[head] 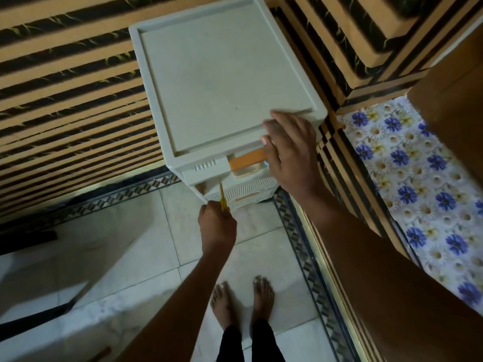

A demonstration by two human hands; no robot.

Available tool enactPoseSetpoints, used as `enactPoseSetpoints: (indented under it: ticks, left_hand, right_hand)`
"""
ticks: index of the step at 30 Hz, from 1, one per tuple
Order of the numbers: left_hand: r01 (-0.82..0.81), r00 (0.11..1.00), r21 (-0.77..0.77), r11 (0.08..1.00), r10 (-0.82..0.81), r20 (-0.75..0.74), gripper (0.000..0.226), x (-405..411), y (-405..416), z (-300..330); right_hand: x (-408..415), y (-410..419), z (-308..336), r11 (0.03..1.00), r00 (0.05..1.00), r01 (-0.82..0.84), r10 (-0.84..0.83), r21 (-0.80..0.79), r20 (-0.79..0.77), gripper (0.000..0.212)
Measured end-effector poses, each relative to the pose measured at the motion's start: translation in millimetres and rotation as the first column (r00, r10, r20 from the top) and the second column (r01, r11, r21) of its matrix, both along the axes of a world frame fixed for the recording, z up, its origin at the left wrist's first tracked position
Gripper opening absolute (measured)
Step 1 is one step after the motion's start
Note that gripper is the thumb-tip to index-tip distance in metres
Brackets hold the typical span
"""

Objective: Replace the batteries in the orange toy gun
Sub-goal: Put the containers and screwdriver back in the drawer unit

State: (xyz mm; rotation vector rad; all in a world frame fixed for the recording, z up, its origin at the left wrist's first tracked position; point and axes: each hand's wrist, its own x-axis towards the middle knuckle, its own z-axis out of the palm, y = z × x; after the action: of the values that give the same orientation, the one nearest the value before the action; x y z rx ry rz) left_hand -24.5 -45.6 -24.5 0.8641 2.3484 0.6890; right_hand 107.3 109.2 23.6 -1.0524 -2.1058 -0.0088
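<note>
A white plastic drawer cabinet (222, 82) stands in front of me, seen from above. Its top drawer has an orange handle (248, 159). My right hand (290, 150) rests on the cabinet's front right edge, its fingers curled over the end of that handle. My left hand (217, 226), lower down in front of the cabinet, is closed around a thin yellow tool (222, 197) that points up toward the drawers; it looks like a small screwdriver. No orange toy gun or batteries show in the head view.
A lower drawer with an orange handle (247, 199) shows below. Striped orange-and-black walls stand to the left (65, 100) and back right. A flowered cloth surface (418, 178) lies at the right. My bare feet (243, 301) are on a pale tiled floor.
</note>
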Motion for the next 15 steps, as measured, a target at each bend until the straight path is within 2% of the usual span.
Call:
enactPoseSetpoints:
  ticks: [4, 8, 10, 11, 13, 14, 15]
  left_hand:
    - [0.032, 0.999, -0.085, 0.996, -0.033, -0.015, 0.015, -20, 32, -25]
    - [0.099, 0.991, -0.063, 0.993, -0.104, -0.083, 0.019, -42, 73, -41]
    - [0.127, 0.985, -0.144, 0.981, -0.142, -0.098, 0.026, -41, 76, -49]
    - [0.114, 0.986, -0.204, 0.972, -0.135, -0.094, 0.029, -43, 83, -51]
    - [-0.006, 0.999, -0.225, 0.974, -0.004, -0.046, 0.032, -43, 100, -48]
    - [-0.010, 1.000, -0.162, 0.987, 0.007, -0.020, 0.033, -48, 121, -50]
    - [-0.035, 0.999, -0.192, 0.981, 0.040, 0.023, 0.033, -44, 121, -58]
  right_hand:
    - [0, 1, -12, 0.999, 0.999, -0.014, 0.015, 0.047, -0.033, 0.029]
    - [1, 8, -20, 0.995, 0.995, -0.040, 0.048, 0.089, -0.087, 0.027]
    - [1, 9, -22, 0.994, 0.994, -0.041, 0.051, 0.097, -0.094, 0.026]
    - [1, 9, -23, 0.994, 0.994, -0.041, 0.050, 0.097, -0.097, 0.027]
    - [0, 9, -25, 0.995, 0.994, -0.037, 0.046, 0.089, -0.097, 0.027]
    - [0, 9, -27, 0.996, 0.994, -0.036, 0.044, 0.085, -0.098, 0.028]
    - [-1, 9, -28, 0.996, 0.994, -0.032, 0.040, 0.083, -0.103, 0.028]
